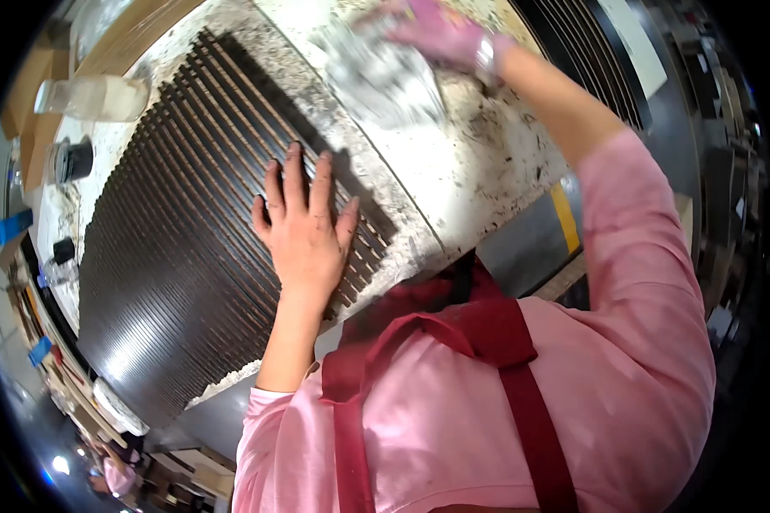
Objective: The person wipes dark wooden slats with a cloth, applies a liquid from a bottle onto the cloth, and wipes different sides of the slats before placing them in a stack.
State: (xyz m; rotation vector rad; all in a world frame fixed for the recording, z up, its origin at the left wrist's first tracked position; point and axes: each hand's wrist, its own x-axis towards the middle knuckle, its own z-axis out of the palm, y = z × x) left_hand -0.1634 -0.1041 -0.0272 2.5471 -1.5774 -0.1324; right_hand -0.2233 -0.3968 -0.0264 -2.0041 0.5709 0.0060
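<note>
My left hand (306,235) is bare, its fingers spread flat on a black slatted panel (171,231). The panel is long, with narrow parallel slats and gaps between them, and lies on a stained white worktable (479,162). Up at the far right, my right hand (432,32) wears a pink glove and grips a crumpled whitish-grey cloth (381,77) over the tabletop. Both glove and cloth are smeared by motion, and the right fingertips are partly hidden.
Left of the panel stand a clear bottle of whitish contents (103,98) and a dark-lidded jar (70,160). Another stack of black slatted panels (577,51) lies at the far right. Cardboard (137,34) edges the far left. A yellow stripe (565,218) marks the floor.
</note>
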